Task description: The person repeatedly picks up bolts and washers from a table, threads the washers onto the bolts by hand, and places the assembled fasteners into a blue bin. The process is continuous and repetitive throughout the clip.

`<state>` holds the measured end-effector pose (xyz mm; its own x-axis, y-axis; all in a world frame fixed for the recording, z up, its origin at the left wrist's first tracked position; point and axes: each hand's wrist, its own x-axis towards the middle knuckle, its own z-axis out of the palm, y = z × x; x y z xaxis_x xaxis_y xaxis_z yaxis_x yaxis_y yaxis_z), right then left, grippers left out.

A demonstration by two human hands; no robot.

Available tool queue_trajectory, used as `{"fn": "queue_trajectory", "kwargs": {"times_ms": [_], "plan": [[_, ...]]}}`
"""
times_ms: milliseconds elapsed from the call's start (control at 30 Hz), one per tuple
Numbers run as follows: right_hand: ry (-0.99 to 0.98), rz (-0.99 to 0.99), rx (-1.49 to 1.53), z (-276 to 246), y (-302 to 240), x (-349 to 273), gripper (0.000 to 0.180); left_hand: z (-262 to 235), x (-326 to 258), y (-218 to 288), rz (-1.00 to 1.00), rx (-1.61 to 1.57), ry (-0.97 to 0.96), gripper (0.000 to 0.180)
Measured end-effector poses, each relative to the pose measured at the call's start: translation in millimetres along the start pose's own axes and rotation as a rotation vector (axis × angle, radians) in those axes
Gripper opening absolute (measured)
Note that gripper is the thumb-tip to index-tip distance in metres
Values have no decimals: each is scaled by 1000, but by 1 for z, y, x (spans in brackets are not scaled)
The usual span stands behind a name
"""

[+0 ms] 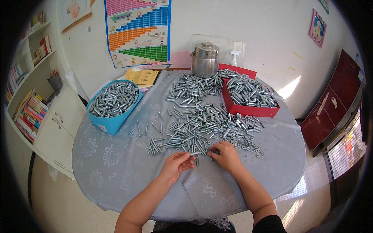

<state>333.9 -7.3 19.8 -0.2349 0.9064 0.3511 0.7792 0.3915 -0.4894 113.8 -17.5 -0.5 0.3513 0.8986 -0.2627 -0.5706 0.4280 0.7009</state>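
Observation:
Near the front edge of a big heap of loose metal bolts [190, 134], my left hand [176, 164] pinches a short silver anchor bolt [194, 154] between thumb and forefinger. It points to the right, toward my other hand. My right hand [225, 155] is beside it, with thumb and fingertips together at the edge of the small nuts and washers. Whatever those fingertips may hold is too small and hidden to tell. Small washers [254, 152] lie scattered to the right of that hand. A few single bolts [146, 129] lie apart on the left side of the heap.
A blue tub [112, 126] full of metal anchors stands on the left of the grey-covered table [128, 186]. At the right back, a red box [252, 111] holds more. Behind are a steel pot [205, 62], a white spray bottle [234, 58] and a yellow booklet [143, 76].

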Motion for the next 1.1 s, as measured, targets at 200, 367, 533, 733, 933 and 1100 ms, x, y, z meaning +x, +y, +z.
{"fn": "queue_trajectory", "kwargs": {"times_ms": [200,367,533,733,933,1100], "plan": [[-32,108,142,-2,-1,1,19,0,0,1,-2,3,11,13],[-105,373,1008,-6,-10,3,16,0,-1,1,1,3,9,14],[-163,369,1038,-5,-16,3,15,1,-1,1,-12,17,10,15],[-158,350,940,1,-14,1,16,0,-1,1,-28,10,7,15],[-95,246,831,1,-21,1,16,1,-2,2,-16,10,14,15],[-89,210,785,4,-20,-1,19,2,-2,-1,42,67,41,15]]}}
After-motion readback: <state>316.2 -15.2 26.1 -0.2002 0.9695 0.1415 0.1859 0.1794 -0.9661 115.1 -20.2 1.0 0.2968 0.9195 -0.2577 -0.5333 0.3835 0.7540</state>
